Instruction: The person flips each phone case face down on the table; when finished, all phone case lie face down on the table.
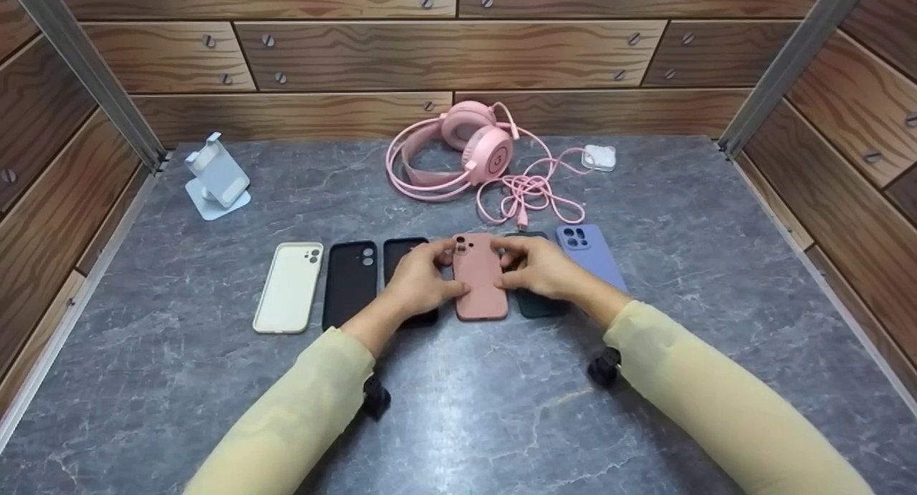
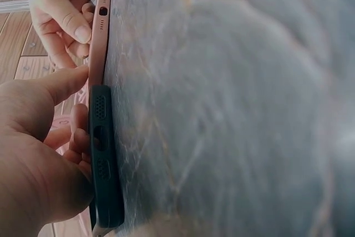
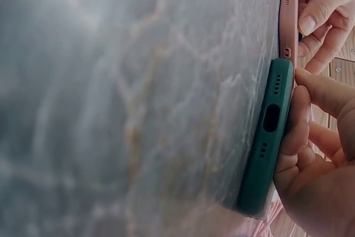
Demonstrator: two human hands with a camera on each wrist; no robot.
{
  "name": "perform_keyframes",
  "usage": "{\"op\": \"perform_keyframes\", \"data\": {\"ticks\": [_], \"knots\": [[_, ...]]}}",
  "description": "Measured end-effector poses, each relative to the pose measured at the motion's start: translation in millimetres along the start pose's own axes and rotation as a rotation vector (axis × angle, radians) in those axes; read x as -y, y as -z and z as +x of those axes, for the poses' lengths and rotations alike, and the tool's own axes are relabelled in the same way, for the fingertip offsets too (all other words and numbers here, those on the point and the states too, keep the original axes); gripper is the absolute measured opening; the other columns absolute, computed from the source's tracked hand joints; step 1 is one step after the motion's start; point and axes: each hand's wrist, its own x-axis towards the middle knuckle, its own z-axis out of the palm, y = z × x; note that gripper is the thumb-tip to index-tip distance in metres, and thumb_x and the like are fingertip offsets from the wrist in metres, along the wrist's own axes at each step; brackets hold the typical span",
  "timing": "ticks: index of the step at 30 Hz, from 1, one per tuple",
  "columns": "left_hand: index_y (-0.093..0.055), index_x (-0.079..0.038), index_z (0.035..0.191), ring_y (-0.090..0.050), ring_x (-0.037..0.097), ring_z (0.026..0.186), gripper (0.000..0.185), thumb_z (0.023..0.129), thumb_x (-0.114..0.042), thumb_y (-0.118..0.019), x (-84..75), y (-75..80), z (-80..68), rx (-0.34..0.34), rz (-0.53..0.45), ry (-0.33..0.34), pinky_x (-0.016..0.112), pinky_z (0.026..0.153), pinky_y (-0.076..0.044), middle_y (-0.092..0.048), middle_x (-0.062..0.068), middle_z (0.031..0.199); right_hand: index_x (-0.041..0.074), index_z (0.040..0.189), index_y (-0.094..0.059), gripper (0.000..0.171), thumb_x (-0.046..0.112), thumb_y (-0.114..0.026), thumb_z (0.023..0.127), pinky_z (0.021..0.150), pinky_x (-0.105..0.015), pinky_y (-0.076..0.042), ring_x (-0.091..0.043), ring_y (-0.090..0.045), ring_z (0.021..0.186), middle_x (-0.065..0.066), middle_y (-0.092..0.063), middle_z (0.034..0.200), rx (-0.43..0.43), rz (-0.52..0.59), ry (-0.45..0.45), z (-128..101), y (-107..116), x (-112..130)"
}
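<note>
A pink phone case lies back up on the table, its camera cutouts at the far left corner. My left hand holds its left edge, thumb near the lower side and fingers at the upper side. On the opposite edge my right hand grips it the same way. Beneath the left hand is a black phone case, partly covered. The right hand lies over a dark green phone case, whose port end shows in the right wrist view. Both thumbs touch the pink case in the left wrist view.
Further left lie another black case and a cream case. A purple case is at the right, partly under the forearm. Behind are pink headphones with a tangled cable, a white earbud case and a light blue phone stand.
</note>
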Motion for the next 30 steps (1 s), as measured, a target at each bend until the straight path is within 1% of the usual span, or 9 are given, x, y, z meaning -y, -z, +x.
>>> {"op": "perform_keyframes", "data": {"ticks": [5,9,14,23,27,30], "knots": [[-0.052,-0.012,0.141,-0.056,0.02,0.1,0.073,0.076,-0.025,-0.084,-0.4,0.1,-0.1,0.003,0.01,-0.004,0.035,0.088,-0.047,-0.061,0.005,0.112,0.008,0.139,-0.054,0.07,0.014,-0.083,0.076,0.07,-0.028,-0.049,-0.018,-0.059,0.081,-0.01,-0.065,0.105,-0.017,-0.077,-0.027,-1.2,1.4,2.5],[-0.054,-0.014,0.14,-0.056,0.02,0.099,0.073,0.075,-0.026,-0.085,-0.3,0.1,0.0,0.0,0.022,-0.009,0.035,0.088,-0.046,-0.06,0.006,0.11,0.011,0.141,-0.053,0.071,0.016,-0.084,0.077,0.072,-0.03,-0.05,-0.02,-0.06,0.084,-0.009,-0.065,0.111,-0.02,-0.104,-0.038,-1.5,1.2,2.9],[-0.054,-0.014,0.139,-0.056,0.02,0.098,0.072,0.075,-0.026,-0.085,0.5,0.2,0.0,0.002,0.024,-0.014,0.036,0.088,-0.047,-0.06,0.006,0.109,0.01,0.141,-0.052,0.071,0.016,-0.083,0.077,0.074,-0.031,-0.05,-0.02,-0.06,0.086,-0.009,-0.065,0.113,-0.024,-0.097,-0.03,-1.8,0.9,1.7],[-0.056,-0.01,0.137,-0.055,0.023,0.098,0.07,0.075,-0.024,-0.085,-0.8,0.3,-1.8,-0.006,0.024,-0.051,0.037,0.088,-0.046,-0.061,0.008,0.108,0.009,0.14,-0.052,0.07,0.013,-0.082,0.077,0.072,-0.031,-0.05,-0.019,-0.061,0.08,-0.009,-0.065,0.113,-0.036,-0.072,-0.026,-3.5,-0.5,1.3],[-0.056,-0.01,0.136,-0.056,0.023,0.099,0.068,0.076,-0.024,-0.084,-1.2,0.4,-1.9,-0.018,0.018,-0.051,0.037,0.089,-0.046,-0.061,0.009,0.107,0.009,0.14,-0.053,0.069,0.012,-0.082,0.077,0.074,-0.031,-0.05,-0.019,-0.061,0.083,-0.009,-0.066,0.113,-0.045,-0.067,-0.024,-2.7,-1.0,1.5],[-0.057,-0.011,0.136,-0.057,0.022,0.098,0.066,0.076,-0.022,-0.084,-1.7,1.0,-2.5,-0.032,-0.007,-0.048,0.037,0.087,-0.047,-0.061,0.009,0.107,0.009,0.14,-0.053,0.068,0.012,-0.081,0.078,0.075,-0.031,-0.05,-0.02,-0.061,0.085,-0.009,-0.066,0.113,-0.053,-0.048,-0.034,-3.1,-0.6,1.8]]}}
